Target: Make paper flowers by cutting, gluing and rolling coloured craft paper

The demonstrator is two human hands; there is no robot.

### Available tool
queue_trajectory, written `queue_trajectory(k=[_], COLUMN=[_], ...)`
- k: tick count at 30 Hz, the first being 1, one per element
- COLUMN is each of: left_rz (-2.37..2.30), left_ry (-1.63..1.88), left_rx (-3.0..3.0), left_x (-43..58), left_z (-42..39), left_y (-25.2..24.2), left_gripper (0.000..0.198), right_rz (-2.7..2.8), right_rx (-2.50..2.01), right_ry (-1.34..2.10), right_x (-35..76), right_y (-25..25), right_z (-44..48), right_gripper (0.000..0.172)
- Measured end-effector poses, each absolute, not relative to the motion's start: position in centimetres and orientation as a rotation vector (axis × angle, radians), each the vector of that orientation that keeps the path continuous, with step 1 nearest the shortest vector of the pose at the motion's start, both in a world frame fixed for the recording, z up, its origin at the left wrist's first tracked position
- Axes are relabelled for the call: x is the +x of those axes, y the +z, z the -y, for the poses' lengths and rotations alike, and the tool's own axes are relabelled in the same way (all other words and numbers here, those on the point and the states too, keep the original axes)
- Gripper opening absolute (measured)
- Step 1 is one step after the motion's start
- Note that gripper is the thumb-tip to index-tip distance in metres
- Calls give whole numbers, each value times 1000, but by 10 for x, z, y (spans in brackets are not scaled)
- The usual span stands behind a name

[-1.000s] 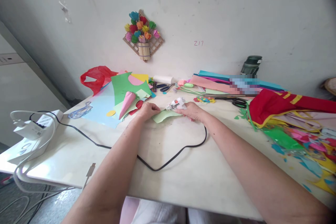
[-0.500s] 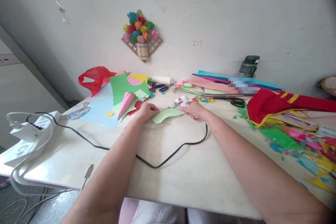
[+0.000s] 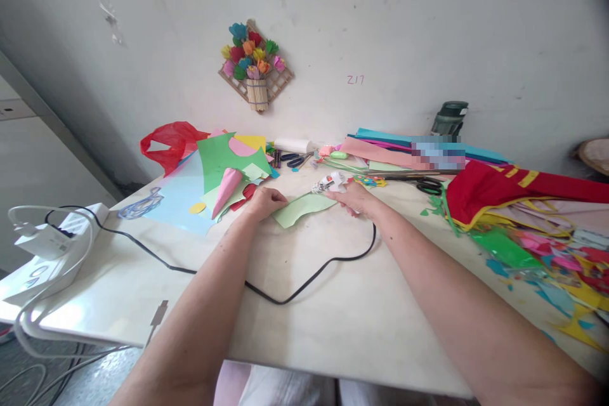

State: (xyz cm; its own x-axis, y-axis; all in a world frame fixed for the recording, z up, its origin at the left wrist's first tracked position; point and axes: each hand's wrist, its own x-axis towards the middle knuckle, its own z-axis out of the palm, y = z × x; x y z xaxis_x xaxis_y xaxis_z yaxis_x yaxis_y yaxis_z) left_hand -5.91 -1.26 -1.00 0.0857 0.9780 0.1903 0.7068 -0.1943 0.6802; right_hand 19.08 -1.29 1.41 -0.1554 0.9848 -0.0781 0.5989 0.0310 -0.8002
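Note:
My left hand [image 3: 267,202] is closed, its fingers pressed on the left end of a light green paper piece [image 3: 304,209] lying on the table. Along the paper's far edge runs a thin dark line, perhaps a stick, too small to be sure. In my right hand [image 3: 356,198] is a white hot glue gun [image 3: 335,182], its nozzle end towards the paper's far edge. A black cord [image 3: 328,263] loops from beneath the right hand across the table. Whether the nozzle touches the paper is hard to tell.
A pink paper cone [image 3: 226,192] and coloured sheets lie left, near a power strip [image 3: 80,238]. Scissors [image 3: 297,160] sit at the back, black-handled scissors [image 3: 429,186] to the right. A red cloth [image 3: 504,193] and paper scraps cover the right side.
The glue gun has shifted slightly to the right along the paper's far edge. My left hand keeps its hold, and the whole view has moved a little.

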Motion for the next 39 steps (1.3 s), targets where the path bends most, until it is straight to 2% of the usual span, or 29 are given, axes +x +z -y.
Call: queue_trajectory(k=[39], left_rz=[-1658], left_ry=[928], left_rx=[1952], left_x=[-59], left_z=[10], left_y=[-14], left_gripper=[16], right_rz=[1994], right_rx=[-1467], right_ry=[1043], right_x=[166], right_y=[20], right_z=[27], right_gripper=[36])
